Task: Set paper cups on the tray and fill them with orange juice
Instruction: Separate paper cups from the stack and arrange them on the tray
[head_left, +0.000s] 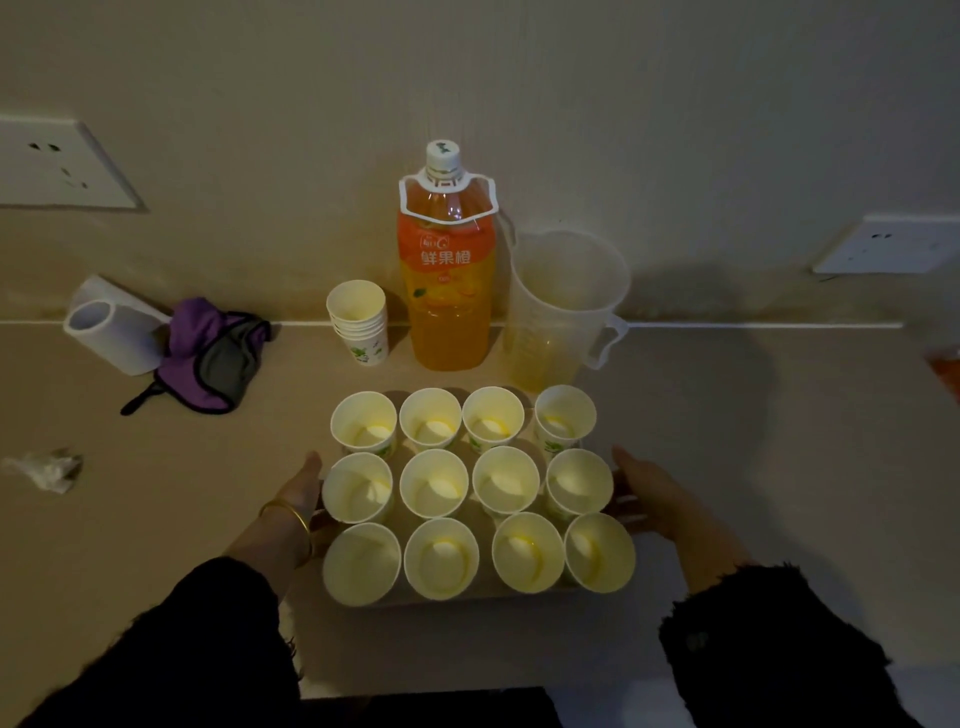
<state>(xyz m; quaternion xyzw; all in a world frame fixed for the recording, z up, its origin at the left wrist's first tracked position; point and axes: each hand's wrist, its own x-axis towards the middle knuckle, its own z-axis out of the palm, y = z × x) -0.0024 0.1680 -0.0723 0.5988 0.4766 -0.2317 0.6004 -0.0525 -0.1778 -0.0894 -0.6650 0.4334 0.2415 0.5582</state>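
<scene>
Several paper cups (434, 491) stand in three rows on a tan tray (483, 598), each with a little yellow juice at the bottom. My left hand (298, 488) holds the tray's left side, thumb pointing forward, fingers tucked out of sight by the edge. My right hand (655, 498) holds the right side the same way, fingertips curled at the rim. Behind the tray, a capped orange juice bottle (448, 280) stands against the wall. To its right, a clear plastic jug (563, 306) holds a little juice. A stack of spare cups (359, 322) is left of the bottle.
A white roll (106, 332) and a purple-grey cloth (213, 353) lie at the back left. A crumpled bit of clear wrap (47, 467) is at the far left. Wall sockets (52, 166) sit on both sides. The table's front edge is just below the tray.
</scene>
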